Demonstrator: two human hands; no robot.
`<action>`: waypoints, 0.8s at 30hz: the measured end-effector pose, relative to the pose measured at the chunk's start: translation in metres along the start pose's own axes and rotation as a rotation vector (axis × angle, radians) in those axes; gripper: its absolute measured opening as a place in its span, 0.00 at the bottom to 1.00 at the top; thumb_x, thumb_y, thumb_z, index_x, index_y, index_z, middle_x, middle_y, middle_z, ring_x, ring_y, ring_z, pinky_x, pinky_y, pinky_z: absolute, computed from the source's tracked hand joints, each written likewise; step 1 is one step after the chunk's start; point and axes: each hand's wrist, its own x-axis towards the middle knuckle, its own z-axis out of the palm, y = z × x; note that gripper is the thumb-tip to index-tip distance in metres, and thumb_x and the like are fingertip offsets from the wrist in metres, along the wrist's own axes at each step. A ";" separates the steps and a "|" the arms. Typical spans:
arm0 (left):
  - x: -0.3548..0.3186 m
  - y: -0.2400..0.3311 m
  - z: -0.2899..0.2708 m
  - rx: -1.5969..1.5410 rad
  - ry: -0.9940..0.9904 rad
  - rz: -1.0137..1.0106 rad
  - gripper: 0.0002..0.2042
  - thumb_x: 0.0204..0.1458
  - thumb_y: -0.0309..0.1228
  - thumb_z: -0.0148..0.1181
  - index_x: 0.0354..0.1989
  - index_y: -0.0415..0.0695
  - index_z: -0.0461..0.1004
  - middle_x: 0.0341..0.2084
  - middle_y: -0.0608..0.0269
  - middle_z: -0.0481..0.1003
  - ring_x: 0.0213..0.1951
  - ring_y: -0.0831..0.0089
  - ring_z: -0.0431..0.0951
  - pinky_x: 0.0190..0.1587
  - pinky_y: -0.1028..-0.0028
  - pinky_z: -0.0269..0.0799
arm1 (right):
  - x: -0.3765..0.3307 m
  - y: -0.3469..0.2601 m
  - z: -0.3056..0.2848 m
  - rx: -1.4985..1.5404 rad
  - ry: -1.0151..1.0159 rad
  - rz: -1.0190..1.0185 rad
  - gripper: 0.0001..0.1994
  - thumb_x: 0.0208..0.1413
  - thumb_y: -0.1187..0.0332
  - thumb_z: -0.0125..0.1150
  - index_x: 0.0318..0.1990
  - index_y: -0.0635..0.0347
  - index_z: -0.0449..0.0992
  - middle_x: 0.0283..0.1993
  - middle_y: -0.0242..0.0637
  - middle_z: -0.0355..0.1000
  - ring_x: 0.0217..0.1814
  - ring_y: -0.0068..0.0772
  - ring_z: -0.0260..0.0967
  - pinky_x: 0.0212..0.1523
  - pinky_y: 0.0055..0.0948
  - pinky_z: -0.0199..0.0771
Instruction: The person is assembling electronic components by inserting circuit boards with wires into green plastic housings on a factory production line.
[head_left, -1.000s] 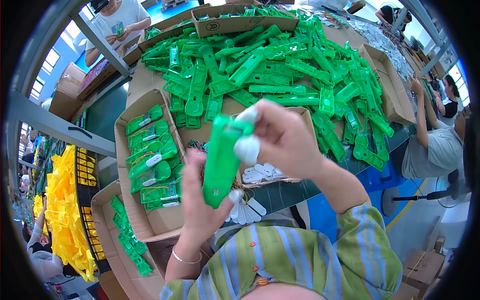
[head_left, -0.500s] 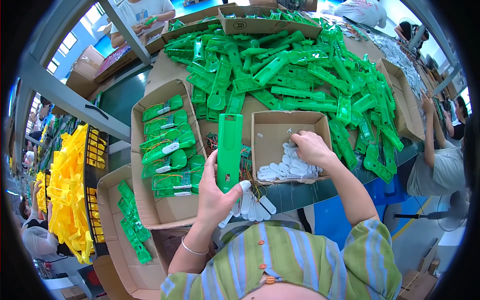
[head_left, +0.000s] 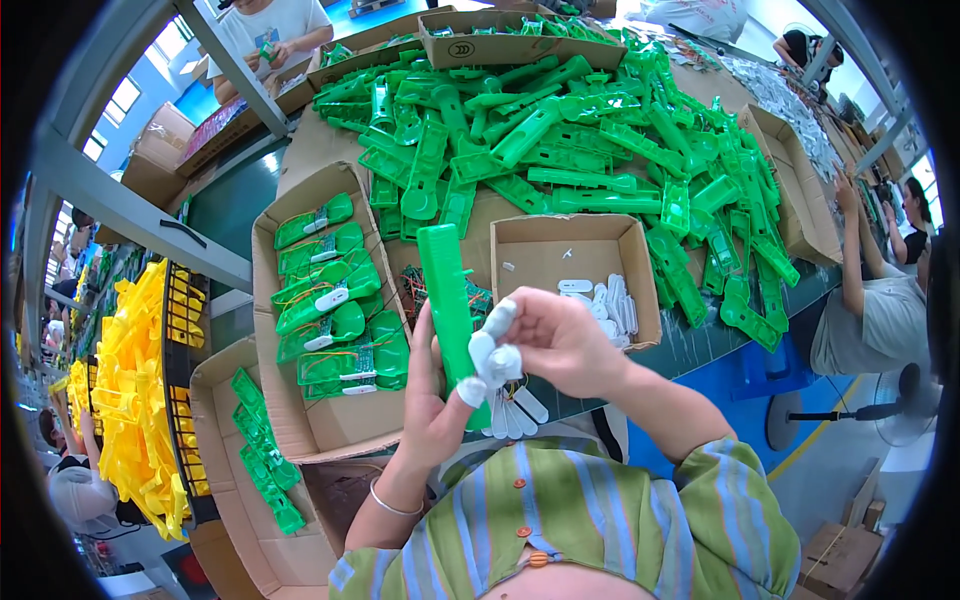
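My left hand [head_left: 430, 410] is wrapped round a long green plastic casing [head_left: 447, 295], which stands nearly upright with its narrow side showing. My right hand [head_left: 570, 345] has come up against its lower part, pinching a small white oval plastic piece [head_left: 482, 352]. White covers sit on my left thumb and on some right fingertips. Behind the right hand is a cardboard box [head_left: 570, 233] with several loose white pieces [head_left: 622, 305]. Below the hands, white oval pieces on wires [head_left: 515, 418] hang at the table edge. Whether the white piece touches the casing I cannot tell.
Green casings [head_left: 560, 150] are heaped at the back. On the left, a carton [head_left: 300, 420] holds wired green casings, and another carton [head_left: 225, 480] holds further green parts. Yellow parts [head_left: 135, 400] fill a black rack. Co-workers sit far left, right and behind; a fan [head_left: 905, 410] stands right.
My right hand has left the box of white pieces and moved left to the casing, bringing a white piece. The left hand has turned the casing from its broad face to its side.
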 end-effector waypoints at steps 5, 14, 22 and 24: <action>-0.008 0.000 -0.001 0.090 0.013 0.020 0.40 0.49 0.27 0.54 0.63 0.38 0.31 0.51 0.53 0.60 0.49 0.67 0.65 0.51 0.71 0.62 | -0.002 0.005 0.016 0.054 0.059 -0.010 0.08 0.50 0.80 0.55 0.38 0.65 0.65 0.33 0.33 0.70 0.34 0.18 0.69 0.34 0.20 0.72; -0.008 0.005 -0.041 0.204 0.327 0.069 0.32 0.48 0.26 0.52 0.61 0.36 0.46 0.43 0.56 0.66 0.39 0.69 0.70 0.41 0.73 0.68 | 0.040 -0.014 0.005 -0.122 -0.010 -0.151 0.06 0.49 0.79 0.56 0.36 0.67 0.73 0.30 0.30 0.70 0.32 0.16 0.67 0.31 0.18 0.68; -0.002 0.017 -0.036 -0.203 0.401 0.003 0.19 0.51 0.29 0.47 0.51 0.35 0.59 0.27 0.61 0.67 0.23 0.76 0.66 0.24 0.76 0.64 | 0.081 0.048 -0.021 -1.278 0.165 -0.480 0.06 0.38 0.74 0.61 0.27 0.61 0.74 0.26 0.39 0.66 0.32 0.40 0.64 0.36 0.36 0.65; -0.003 0.014 -0.039 -0.194 0.459 0.000 0.19 0.50 0.28 0.48 0.51 0.35 0.60 0.27 0.60 0.67 0.24 0.76 0.67 0.25 0.76 0.64 | 0.090 0.053 -0.008 -1.250 0.211 -0.484 0.06 0.37 0.74 0.60 0.26 0.61 0.73 0.28 0.39 0.65 0.34 0.41 0.63 0.37 0.36 0.64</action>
